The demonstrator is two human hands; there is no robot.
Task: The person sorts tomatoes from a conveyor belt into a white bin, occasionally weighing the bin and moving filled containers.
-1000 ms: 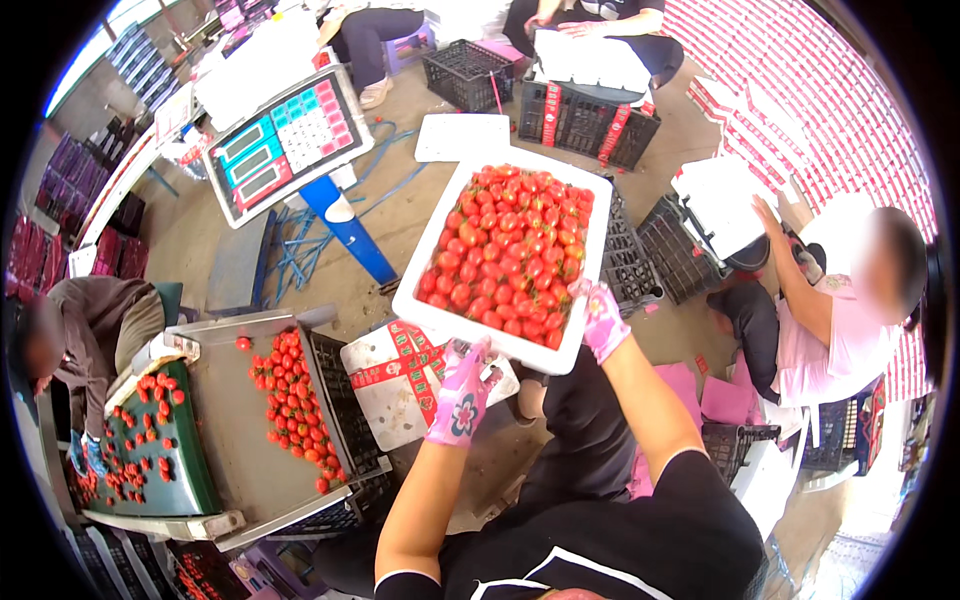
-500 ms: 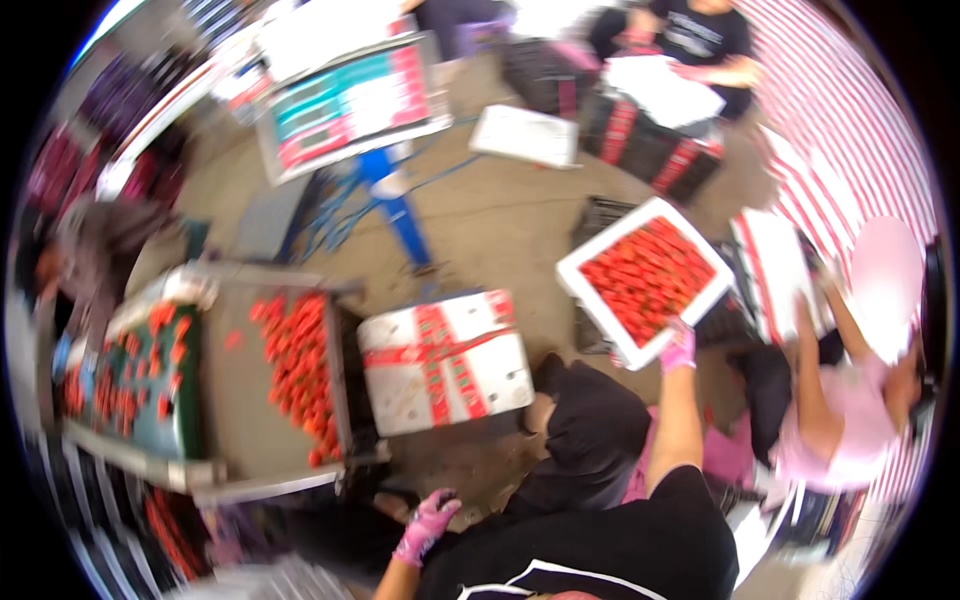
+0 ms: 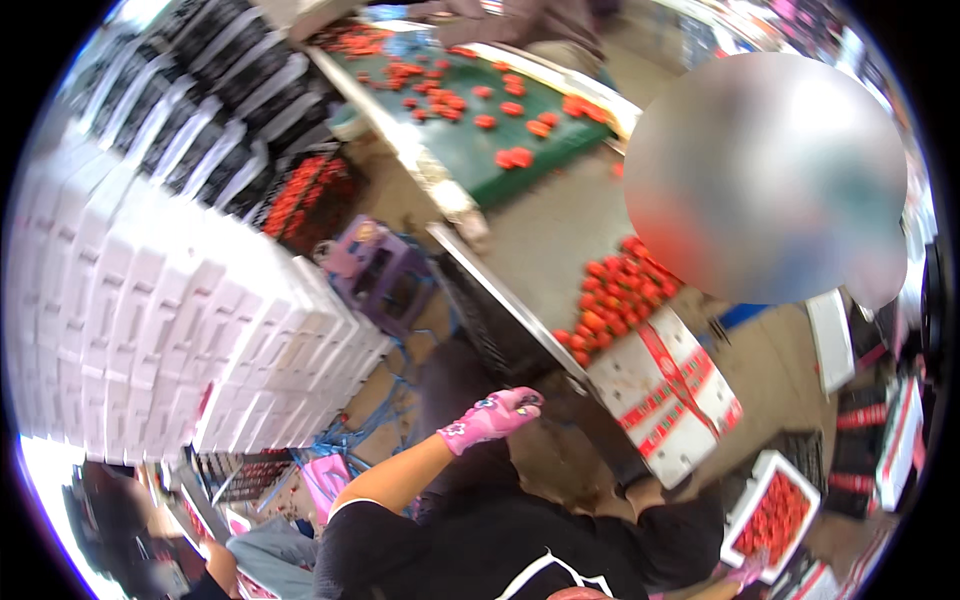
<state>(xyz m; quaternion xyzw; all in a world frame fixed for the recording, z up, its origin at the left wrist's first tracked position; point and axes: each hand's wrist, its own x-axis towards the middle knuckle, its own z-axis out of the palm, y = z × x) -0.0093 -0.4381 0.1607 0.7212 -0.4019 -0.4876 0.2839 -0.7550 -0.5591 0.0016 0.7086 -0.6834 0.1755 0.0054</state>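
Most of the left side is taken up by stacked white boxes [image 3: 270,340], whose nearest edge is separated from the grey metal tray [image 3: 525,235] by a strip of floor. That strip is partly filled by a purple stool [image 3: 385,275] and loose blue strapping [image 3: 400,370]. The tray is bounded on its near side by a straight pale rail [image 3: 505,295], and the green belt [image 3: 525,150] is set at its far end, with red tomatoes scattered over it. A heap of tomatoes [image 3: 615,300] is gathered at the tray's right end, just beside a white carton [image 3: 665,395] crossed with red tape. More open room is seen to the right, where bare floor [image 3: 775,375] is left between the carton and the dark crates.

The pink-gloved left hand [image 3: 497,415] is raised near the rail, apart from it; its fingers are loosely bent toward the thumb, neither spread flat nor clenched, and it is seen as released. The white foam box [image 3: 735,535], filled with red tomatoes, is located at the lower right, tilted in view and placed beside a black crate [image 3: 800,455]. Its near rim is grasped by the right hand [image 3: 750,572], with pink fingers laid over the edge; finer finger detail is lost to blur.
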